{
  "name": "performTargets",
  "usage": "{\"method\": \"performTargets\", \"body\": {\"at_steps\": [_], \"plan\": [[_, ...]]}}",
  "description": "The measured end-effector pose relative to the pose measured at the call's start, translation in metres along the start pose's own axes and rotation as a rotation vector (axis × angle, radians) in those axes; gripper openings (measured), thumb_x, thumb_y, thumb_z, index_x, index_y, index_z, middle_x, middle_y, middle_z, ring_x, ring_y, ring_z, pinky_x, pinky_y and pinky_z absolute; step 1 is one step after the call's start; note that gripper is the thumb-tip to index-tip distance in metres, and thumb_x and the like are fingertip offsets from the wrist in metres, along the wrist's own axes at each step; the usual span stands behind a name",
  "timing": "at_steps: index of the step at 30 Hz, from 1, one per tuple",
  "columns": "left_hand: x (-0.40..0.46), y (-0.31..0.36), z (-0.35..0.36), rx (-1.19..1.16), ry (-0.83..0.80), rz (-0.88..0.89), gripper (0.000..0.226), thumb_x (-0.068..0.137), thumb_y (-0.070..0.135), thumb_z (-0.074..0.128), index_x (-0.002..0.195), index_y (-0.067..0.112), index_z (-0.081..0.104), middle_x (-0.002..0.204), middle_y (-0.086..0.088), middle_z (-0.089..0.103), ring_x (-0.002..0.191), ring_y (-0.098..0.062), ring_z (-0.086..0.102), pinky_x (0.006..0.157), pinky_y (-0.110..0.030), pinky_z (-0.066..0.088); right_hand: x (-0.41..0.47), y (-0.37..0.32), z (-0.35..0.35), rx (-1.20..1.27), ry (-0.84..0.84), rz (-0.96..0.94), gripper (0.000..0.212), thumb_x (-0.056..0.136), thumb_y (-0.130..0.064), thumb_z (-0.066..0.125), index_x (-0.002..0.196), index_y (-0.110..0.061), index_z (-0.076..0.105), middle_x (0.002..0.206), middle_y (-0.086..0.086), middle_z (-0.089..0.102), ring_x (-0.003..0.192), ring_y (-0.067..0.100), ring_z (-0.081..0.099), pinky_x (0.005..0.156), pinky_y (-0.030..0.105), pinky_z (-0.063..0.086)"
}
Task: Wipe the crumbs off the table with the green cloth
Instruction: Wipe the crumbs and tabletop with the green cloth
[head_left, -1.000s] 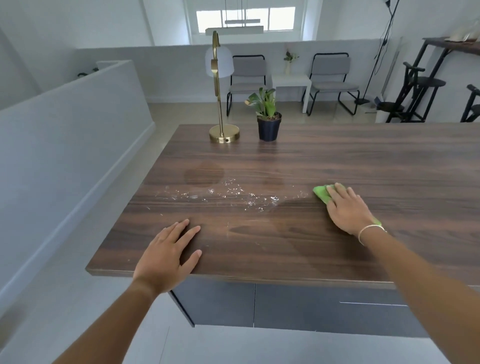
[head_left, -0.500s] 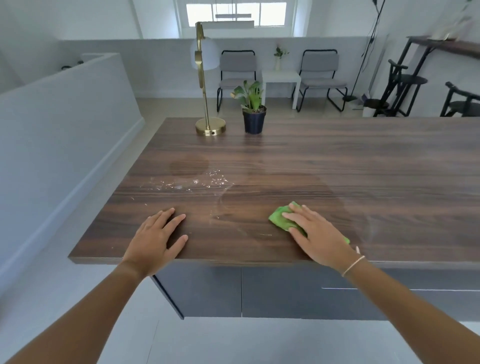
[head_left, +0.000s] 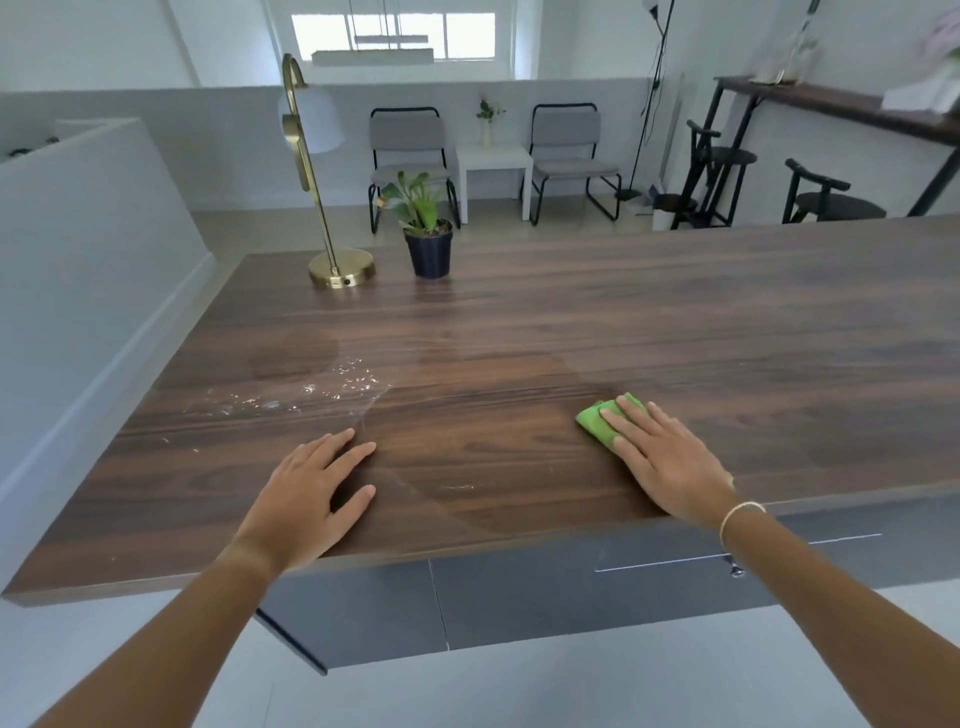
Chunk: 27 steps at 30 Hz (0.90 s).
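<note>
The green cloth (head_left: 596, 422) lies flat on the dark wooden table (head_left: 649, 332), near its front edge right of centre. My right hand (head_left: 662, 460) presses down on the cloth with flat fingers, covering most of it. My left hand (head_left: 306, 493) rests palm down on the table to the left, holding nothing. White crumbs (head_left: 311, 389) are scattered beyond my left hand, with a few specks (head_left: 460, 487) between my hands. A faint wiped arc shows on the wood between the crumbs and the cloth.
A brass lamp (head_left: 340, 270) and a potted plant (head_left: 428, 247) stand at the table's far left. A low grey wall (head_left: 88, 260) runs along the left side. Chairs, a white side table and black stools stand beyond the table.
My right hand first dragged the cloth leftward and toward the front edge, through part of the crumbs, then slid it back to the right. My left hand stayed flat on the table.
</note>
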<state>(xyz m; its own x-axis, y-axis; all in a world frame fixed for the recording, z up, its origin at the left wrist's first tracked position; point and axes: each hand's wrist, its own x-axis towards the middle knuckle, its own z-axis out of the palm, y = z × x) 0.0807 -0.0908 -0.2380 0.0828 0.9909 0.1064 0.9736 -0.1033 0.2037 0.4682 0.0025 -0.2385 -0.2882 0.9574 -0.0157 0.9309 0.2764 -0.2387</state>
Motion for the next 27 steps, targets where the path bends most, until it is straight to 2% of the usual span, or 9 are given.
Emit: {"method": "performTargets", "body": {"at_steps": [3, 5, 7, 10, 13, 17, 21, 24, 27], "plan": [[0.003, 0.001, 0.0, -0.009, -0.004, 0.009, 0.071, 0.078, 0.062, 0.021, 0.137, 0.028, 0.042, 0.148, -0.002, 0.039, 0.137, -0.024, 0.033, 0.115, -0.039, 0.021, 0.048, 0.014, -0.006, -0.036, 0.038, 0.195, 0.049, 0.098, -0.037, 0.023, 0.146, -0.028, 0.021, 0.159, -0.002, 0.013, 0.145, 0.029, 0.012, 0.117, 0.044, 0.014], [0.003, 0.0, 0.0, -0.02, -0.002, 0.007, 0.07, 0.078, 0.062, 0.022, 0.137, 0.029, 0.042, 0.148, -0.001, 0.038, 0.137, -0.022, 0.033, 0.115, -0.038, 0.021, 0.077, -0.015, 0.003, -0.036, 0.052, 0.191, 0.051, 0.097, -0.036, 0.023, 0.146, -0.025, 0.021, 0.159, 0.001, 0.012, 0.144, 0.032, 0.012, 0.118, 0.045, 0.013], [0.004, 0.001, -0.002, -0.028, 0.01, 0.008, 0.071, 0.078, 0.062, 0.021, 0.137, 0.029, 0.041, 0.148, -0.001, 0.038, 0.137, -0.022, 0.032, 0.114, -0.036, 0.019, 0.09, -0.064, 0.015, -0.01, 0.013, 0.066, 0.051, 0.097, -0.036, 0.022, 0.147, -0.024, 0.018, 0.159, 0.001, 0.009, 0.145, 0.031, 0.009, 0.118, 0.044, 0.011], [0.002, 0.003, -0.003, -0.05, -0.005, 0.01, 0.072, 0.077, 0.062, 0.02, 0.138, 0.029, 0.04, 0.15, 0.0, 0.035, 0.139, -0.021, 0.029, 0.115, -0.034, 0.015, 0.058, -0.124, 0.033, -0.044, -0.06, -0.271, 0.056, 0.094, -0.046, 0.012, 0.147, -0.029, 0.015, 0.159, -0.003, 0.008, 0.147, 0.026, 0.006, 0.118, 0.039, 0.008], [-0.005, -0.008, -0.009, -0.103, 0.005, -0.016, 0.07, 0.079, 0.06, 0.023, 0.138, 0.027, 0.041, 0.149, 0.0, 0.037, 0.138, -0.02, 0.03, 0.115, -0.031, 0.016, 0.03, -0.11, 0.028, 0.026, -0.082, -0.408, 0.079, 0.078, -0.068, -0.006, 0.146, -0.034, 0.017, 0.158, -0.011, 0.009, 0.147, 0.017, 0.004, 0.118, 0.033, 0.006], [-0.022, -0.061, -0.027, -0.092, 0.064, -0.144, 0.069, 0.079, 0.06, 0.026, 0.137, 0.027, 0.041, 0.148, 0.0, 0.038, 0.138, -0.019, 0.031, 0.114, -0.035, 0.02, 0.094, -0.059, 0.019, -0.03, -0.034, -0.148, 0.062, 0.089, -0.053, 0.009, 0.146, -0.029, 0.018, 0.159, -0.003, 0.011, 0.146, 0.025, 0.01, 0.119, 0.042, 0.013], [-0.033, -0.11, -0.044, -0.062, 0.071, -0.262, 0.072, 0.078, 0.063, 0.023, 0.138, 0.028, 0.039, 0.149, 0.0, 0.036, 0.138, -0.019, 0.03, 0.114, -0.036, 0.022, 0.172, -0.109, 0.028, -0.051, -0.005, 0.031, 0.053, 0.096, -0.037, 0.013, 0.147, -0.024, 0.016, 0.159, 0.001, 0.009, 0.144, 0.033, 0.01, 0.118, 0.045, 0.013], [-0.03, -0.14, -0.049, -0.046, 0.062, -0.291, 0.072, 0.078, 0.064, 0.022, 0.139, 0.028, 0.039, 0.15, 0.0, 0.036, 0.137, -0.019, 0.031, 0.114, -0.037, 0.023, 0.182, -0.191, 0.049, 0.022, -0.054, -0.133, 0.051, 0.097, -0.035, 0.016, 0.147, -0.025, 0.016, 0.16, 0.0, 0.007, 0.146, 0.03, 0.007, 0.119, 0.044, 0.011], [-0.028, -0.16, -0.049, -0.053, 0.066, -0.307, 0.073, 0.077, 0.064, 0.022, 0.138, 0.028, 0.04, 0.15, -0.001, 0.035, 0.137, -0.021, 0.032, 0.114, -0.035, 0.022, 0.133, -0.233, 0.064, -0.008, -0.062, -0.472, 0.063, 0.091, -0.052, 0.004, 0.146, -0.027, 0.02, 0.158, -0.004, 0.012, 0.146, 0.022, 0.008, 0.12, 0.039, 0.012]]}}
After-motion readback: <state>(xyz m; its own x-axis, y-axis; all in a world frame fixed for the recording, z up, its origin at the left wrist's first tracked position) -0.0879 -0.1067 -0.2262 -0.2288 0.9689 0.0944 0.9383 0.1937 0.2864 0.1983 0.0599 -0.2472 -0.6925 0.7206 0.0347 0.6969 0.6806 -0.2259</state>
